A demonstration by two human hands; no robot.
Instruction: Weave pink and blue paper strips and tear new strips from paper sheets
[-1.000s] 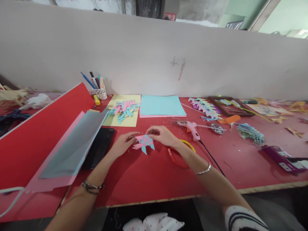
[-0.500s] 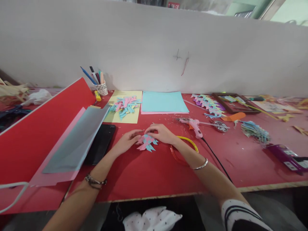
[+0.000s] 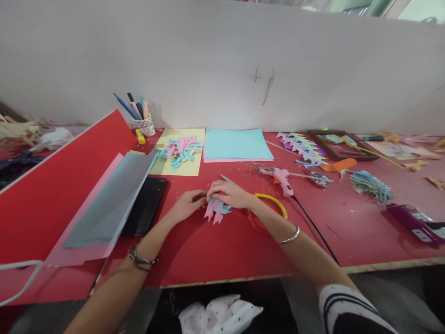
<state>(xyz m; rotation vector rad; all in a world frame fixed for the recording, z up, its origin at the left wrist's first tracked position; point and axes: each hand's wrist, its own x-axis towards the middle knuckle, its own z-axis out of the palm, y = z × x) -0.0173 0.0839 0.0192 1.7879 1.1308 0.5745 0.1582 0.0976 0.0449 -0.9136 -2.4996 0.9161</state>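
While a second ago its pink tails pointed left and its blue tails pointed toward the person, the small woven paper piece (image 3: 213,207) has now been turned about a quarter turn counterclockwise. It is at the middle of the red table (image 3: 194,260), in front of a blue sheet (image 3: 238,144) and left of a pink glue gun (image 3: 280,178).

Both forearms reach in from the near edge and meet at the paper, palms mostly down. The right hand (image 3: 232,194) arches over the top of the piece, its fingers bent and pressed together on the upper edge (the thumb is hidden). The left hand (image 3: 187,204) comes from the side, thumb and fingers curved close to the left edge; I cannot tell whether they pinch it.

The forked pink tails now point toward the person, slightly leftward, and the blue tails point right. The weave looks roughly square, and with its top covered by the hand, no clear long axis can be made out.
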